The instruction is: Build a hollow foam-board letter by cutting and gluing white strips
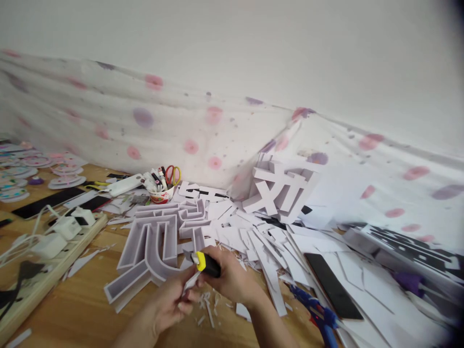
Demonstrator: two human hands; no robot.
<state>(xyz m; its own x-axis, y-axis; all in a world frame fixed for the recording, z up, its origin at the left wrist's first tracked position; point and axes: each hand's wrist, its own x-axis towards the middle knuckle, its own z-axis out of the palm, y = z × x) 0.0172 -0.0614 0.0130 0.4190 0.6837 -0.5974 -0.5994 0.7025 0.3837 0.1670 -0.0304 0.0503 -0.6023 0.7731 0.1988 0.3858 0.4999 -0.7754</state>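
Note:
My right hand [232,278] is closed around a yellow and black utility knife [206,263], its tip pointing left and down. My left hand [174,302] is closed on a small strip of white paper [190,285] right under the knife's tip. Small white paper trimmings [209,309] lie on the wooden floor [83,309] below both hands. Just behind my hands lies a large white three-dimensional paper character [152,251] with raised walls.
A second white paper character [275,191] leans against the spotted cloth [174,130]. Paper offcuts [275,251], a black phone [333,285] and a blue glue gun [319,314] lie to the right. At left are a power strip with chargers [54,237] and a cup of pens and scissors [163,186].

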